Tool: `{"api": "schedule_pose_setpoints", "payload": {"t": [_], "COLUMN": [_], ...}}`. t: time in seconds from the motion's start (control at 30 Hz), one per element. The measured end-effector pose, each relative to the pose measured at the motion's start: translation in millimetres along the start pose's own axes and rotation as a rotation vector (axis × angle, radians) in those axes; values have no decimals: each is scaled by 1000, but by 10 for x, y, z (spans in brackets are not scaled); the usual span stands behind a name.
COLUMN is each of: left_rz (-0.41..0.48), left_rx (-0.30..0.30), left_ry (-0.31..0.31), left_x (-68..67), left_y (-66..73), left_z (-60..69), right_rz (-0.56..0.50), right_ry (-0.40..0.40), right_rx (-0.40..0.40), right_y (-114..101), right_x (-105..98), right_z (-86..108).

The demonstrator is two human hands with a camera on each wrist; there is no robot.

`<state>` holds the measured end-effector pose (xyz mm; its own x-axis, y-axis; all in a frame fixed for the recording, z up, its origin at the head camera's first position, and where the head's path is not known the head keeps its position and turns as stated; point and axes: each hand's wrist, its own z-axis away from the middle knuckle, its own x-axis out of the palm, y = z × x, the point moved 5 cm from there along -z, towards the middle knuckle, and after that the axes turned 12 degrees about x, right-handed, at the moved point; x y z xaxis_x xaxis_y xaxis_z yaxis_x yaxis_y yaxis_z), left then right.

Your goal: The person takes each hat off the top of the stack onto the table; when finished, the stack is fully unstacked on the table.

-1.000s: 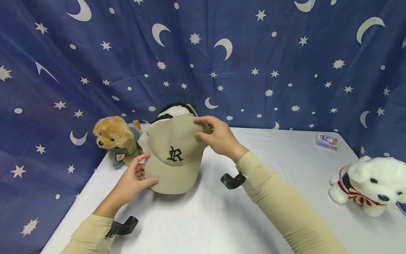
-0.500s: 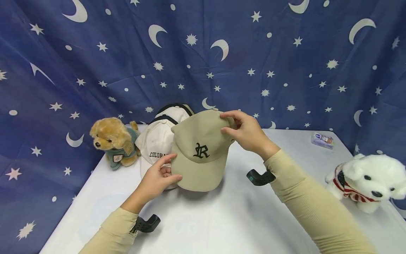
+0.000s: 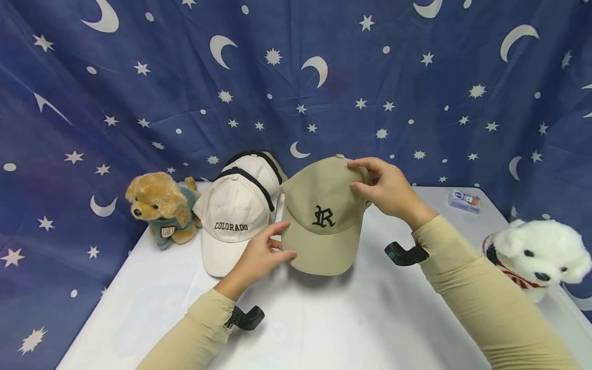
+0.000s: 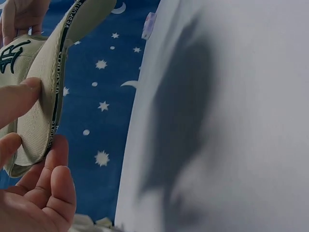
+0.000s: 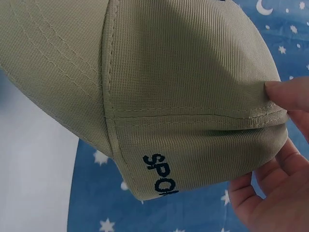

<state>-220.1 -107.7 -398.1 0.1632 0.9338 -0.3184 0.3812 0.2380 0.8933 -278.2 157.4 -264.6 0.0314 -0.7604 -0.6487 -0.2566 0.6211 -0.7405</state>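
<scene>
Khaki cap (image 3: 321, 218) has shifted toward the desk's right edge (image 3: 491, 205), uncovering the COLORADO cap (image 3: 233, 213); your left grip (image 3: 261, 257) pinches brim (image 3: 321, 252), right grip (image 3: 387, 187) crown (image 3: 319, 187).

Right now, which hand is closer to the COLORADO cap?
Left. The left hand is just in front of the COLORADO cap; the right hand is farther off, across the beige cap, holding its opposite side.

Left hand (image 3: 257, 258) low, right hand (image 3: 392, 189) higher, both pinching.
</scene>
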Motion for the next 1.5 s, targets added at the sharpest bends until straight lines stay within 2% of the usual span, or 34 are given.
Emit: {"api": "schedule_pose_setpoints", "payload": {"t": [0.33, 0.6, 1.0, 1.27, 1.5], "left_rz": [16, -32, -67, -58, -72], "left_rx": [-40, -7, 12, 7, 26], "left_ry": [-36, -71, -107, -141, -148], "left_x": [320, 614, 1036, 1273, 1436], "left_y": [-50, -67, -120, -182, -174], "left_z": [-210, -419, -769, -941, -1098], "right_rz": [24, 78, 72, 123, 107], "right_ry": [-10, 9, 33, 18, 11], "right_rx": [45, 120, 202, 271, 297], "right_y": [192, 421, 766, 982, 1106], "right_x": [-194, -360, -618, -749, -879], "right_z": [16, 3, -107, -172, -215]}}
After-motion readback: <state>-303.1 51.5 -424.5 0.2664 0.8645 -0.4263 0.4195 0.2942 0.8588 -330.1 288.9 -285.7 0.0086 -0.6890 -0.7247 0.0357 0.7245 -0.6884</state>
